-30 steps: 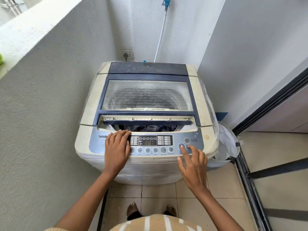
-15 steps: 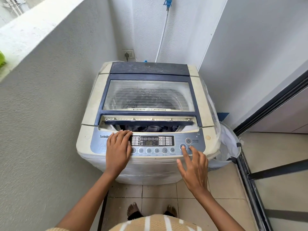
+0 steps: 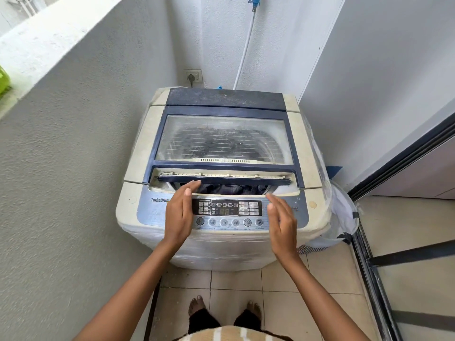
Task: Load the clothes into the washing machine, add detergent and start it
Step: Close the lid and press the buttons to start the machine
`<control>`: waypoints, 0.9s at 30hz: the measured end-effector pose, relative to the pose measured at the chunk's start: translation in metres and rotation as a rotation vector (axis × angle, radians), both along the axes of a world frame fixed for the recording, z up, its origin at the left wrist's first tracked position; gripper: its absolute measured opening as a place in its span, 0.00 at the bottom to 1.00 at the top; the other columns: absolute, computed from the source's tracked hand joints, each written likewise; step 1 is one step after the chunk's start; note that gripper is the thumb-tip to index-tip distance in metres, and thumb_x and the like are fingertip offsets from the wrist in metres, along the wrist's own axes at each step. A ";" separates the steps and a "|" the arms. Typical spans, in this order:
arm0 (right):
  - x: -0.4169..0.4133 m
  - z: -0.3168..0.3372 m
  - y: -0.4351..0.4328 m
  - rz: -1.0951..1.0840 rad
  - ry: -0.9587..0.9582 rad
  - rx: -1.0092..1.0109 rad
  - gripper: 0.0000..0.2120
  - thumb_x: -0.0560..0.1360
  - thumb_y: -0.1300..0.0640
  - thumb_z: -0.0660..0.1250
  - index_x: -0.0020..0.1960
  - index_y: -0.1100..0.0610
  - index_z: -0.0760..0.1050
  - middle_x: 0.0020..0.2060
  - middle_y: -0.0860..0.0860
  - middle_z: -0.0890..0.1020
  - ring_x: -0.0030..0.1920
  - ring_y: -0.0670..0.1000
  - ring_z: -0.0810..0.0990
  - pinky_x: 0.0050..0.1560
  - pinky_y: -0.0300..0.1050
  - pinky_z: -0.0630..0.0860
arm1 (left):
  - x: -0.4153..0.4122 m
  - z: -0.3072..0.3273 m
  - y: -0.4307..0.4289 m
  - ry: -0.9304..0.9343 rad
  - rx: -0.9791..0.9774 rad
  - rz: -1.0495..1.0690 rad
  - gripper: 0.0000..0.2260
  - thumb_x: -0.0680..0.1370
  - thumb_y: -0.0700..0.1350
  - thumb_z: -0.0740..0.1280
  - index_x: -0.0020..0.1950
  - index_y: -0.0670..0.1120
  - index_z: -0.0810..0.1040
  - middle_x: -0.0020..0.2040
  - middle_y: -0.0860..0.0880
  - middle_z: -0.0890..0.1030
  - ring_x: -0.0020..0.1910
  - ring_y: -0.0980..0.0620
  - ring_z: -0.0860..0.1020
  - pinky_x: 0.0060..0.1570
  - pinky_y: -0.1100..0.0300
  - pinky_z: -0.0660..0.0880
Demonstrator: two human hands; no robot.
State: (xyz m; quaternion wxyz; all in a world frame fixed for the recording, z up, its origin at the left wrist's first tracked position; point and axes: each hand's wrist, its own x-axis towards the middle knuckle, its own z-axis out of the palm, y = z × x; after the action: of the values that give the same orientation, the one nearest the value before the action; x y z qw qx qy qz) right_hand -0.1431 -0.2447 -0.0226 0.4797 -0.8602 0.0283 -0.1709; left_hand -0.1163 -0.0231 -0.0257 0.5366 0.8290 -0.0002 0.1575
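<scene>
2 hands are held above the front of the washing machine (image 3: 138,148), edge-on, with palms turned toward each other. The left hand (image 3: 181,212) is over the left end of the control panel (image 3: 226,212), its fingers (image 3: 188,193) straight, released and grasping nothing, their tips near the front edge of the lid (image 3: 221,179); whether they touch it I cannot tell. The right hand (image 3: 283,222) is over the right end of the panel, fingers (image 3: 273,200) likewise straight and released, holding nothing. The panel's display is lit with 2 digits above a row of 6 round buttons. The lid lies down over the tub, but its folded front section leaves a gap, and dark clothes (image 3: 234,189) show through it inside the drum. A white hose (image 3: 243,52) runs down the back wall beside a wall socket (image 3: 194,76). A white mesh laundry basket (image 3: 344,217) stands just beside the machine's right side on the tiled floor (image 3: 332,274), where 2 bare feet (image 3: 197,303) show below.
</scene>
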 end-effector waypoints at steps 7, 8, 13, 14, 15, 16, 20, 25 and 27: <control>0.035 0.010 0.030 0.075 0.177 0.535 0.29 0.75 0.40 0.49 0.45 0.59 0.83 0.43 0.54 0.85 0.50 0.48 0.84 0.56 0.41 0.75 | 0.010 0.011 -0.011 0.288 -0.520 -0.109 0.26 0.78 0.49 0.47 0.53 0.38 0.82 0.48 0.51 0.85 0.55 0.52 0.82 0.56 0.63 0.76; 0.038 0.010 0.031 0.080 0.183 0.555 0.30 0.74 0.41 0.49 0.44 0.60 0.82 0.41 0.53 0.86 0.48 0.49 0.84 0.53 0.38 0.76 | 0.011 0.010 -0.011 0.297 -0.523 -0.116 0.26 0.78 0.49 0.47 0.52 0.37 0.82 0.47 0.50 0.85 0.54 0.52 0.82 0.56 0.63 0.76; 0.044 0.006 0.029 0.093 0.190 0.630 0.28 0.78 0.48 0.48 0.42 0.64 0.81 0.34 0.48 0.86 0.42 0.52 0.85 0.48 0.39 0.79 | 0.016 0.003 -0.009 0.289 -0.561 -0.126 0.26 0.79 0.47 0.46 0.46 0.42 0.84 0.45 0.49 0.86 0.52 0.49 0.83 0.56 0.58 0.77; 0.045 0.006 0.028 0.093 0.185 0.636 0.28 0.78 0.48 0.47 0.42 0.63 0.81 0.34 0.48 0.86 0.42 0.52 0.85 0.47 0.39 0.79 | 0.017 0.001 -0.009 0.279 -0.567 -0.124 0.26 0.79 0.47 0.46 0.45 0.43 0.84 0.44 0.50 0.86 0.52 0.49 0.83 0.55 0.59 0.77; 0.046 0.005 0.027 0.094 0.180 0.641 0.28 0.78 0.49 0.47 0.41 0.63 0.81 0.34 0.48 0.85 0.41 0.52 0.85 0.46 0.39 0.79 | 0.019 0.000 -0.009 0.270 -0.571 -0.122 0.26 0.79 0.47 0.46 0.44 0.43 0.84 0.43 0.50 0.86 0.51 0.49 0.83 0.54 0.59 0.78; 0.046 0.005 0.027 0.093 0.177 0.645 0.28 0.78 0.49 0.46 0.41 0.63 0.81 0.33 0.48 0.85 0.40 0.51 0.85 0.46 0.39 0.79 | 0.019 -0.001 -0.009 0.262 -0.573 -0.118 0.26 0.79 0.47 0.46 0.44 0.43 0.84 0.42 0.51 0.86 0.51 0.49 0.83 0.53 0.59 0.78; 0.045 0.003 0.028 0.098 0.179 0.643 0.29 0.78 0.49 0.46 0.41 0.65 0.80 0.33 0.48 0.85 0.40 0.51 0.85 0.45 0.37 0.78 | 0.020 -0.005 -0.011 0.246 -0.563 -0.102 0.25 0.79 0.47 0.47 0.43 0.42 0.83 0.42 0.50 0.86 0.50 0.48 0.83 0.52 0.59 0.78; 0.043 0.002 0.029 0.093 0.182 0.616 0.29 0.78 0.49 0.47 0.42 0.68 0.80 0.32 0.47 0.85 0.40 0.49 0.85 0.45 0.35 0.77 | 0.021 -0.004 -0.012 0.241 -0.558 -0.097 0.25 0.78 0.46 0.47 0.42 0.42 0.83 0.40 0.51 0.86 0.48 0.49 0.83 0.51 0.60 0.78; 0.043 0.003 0.030 0.087 0.186 0.606 0.29 0.78 0.49 0.47 0.43 0.68 0.80 0.32 0.47 0.85 0.40 0.49 0.85 0.45 0.34 0.76 | 0.020 -0.003 -0.012 0.235 -0.557 -0.097 0.25 0.78 0.46 0.47 0.42 0.42 0.83 0.40 0.50 0.86 0.48 0.48 0.83 0.51 0.60 0.78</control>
State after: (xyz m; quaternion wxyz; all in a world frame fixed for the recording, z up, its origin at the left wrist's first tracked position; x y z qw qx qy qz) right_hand -0.1001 -0.2148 -0.0197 0.7164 -0.6903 0.0848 -0.0546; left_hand -0.0961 -0.0351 -0.0291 0.7465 0.6615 0.0655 0.0290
